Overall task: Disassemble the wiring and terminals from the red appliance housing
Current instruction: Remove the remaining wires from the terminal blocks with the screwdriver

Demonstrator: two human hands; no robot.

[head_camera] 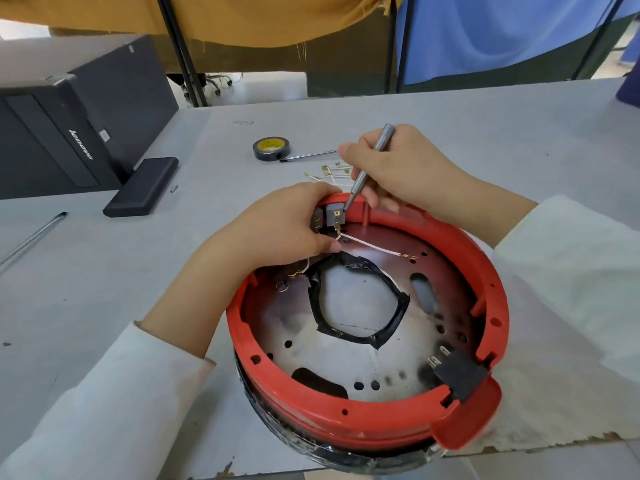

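Observation:
The round red housing lies open side up on the table, its metal floor showing a hole edged with black tape. At its far rim sits a grey switch block with a brass terminal. My left hand grips that block and the rim beside it. My right hand holds a thin metal screwdriver like a pen, tip on the block's terminal. A white wire runs from the block across the floor to a brass end. A black plug socket sits at the near right rim.
Loose brass terminals with short wires lie behind the housing. A roll of black tape and a pen lie further back. A black computer case, a black flat box and a metal rod are at the left.

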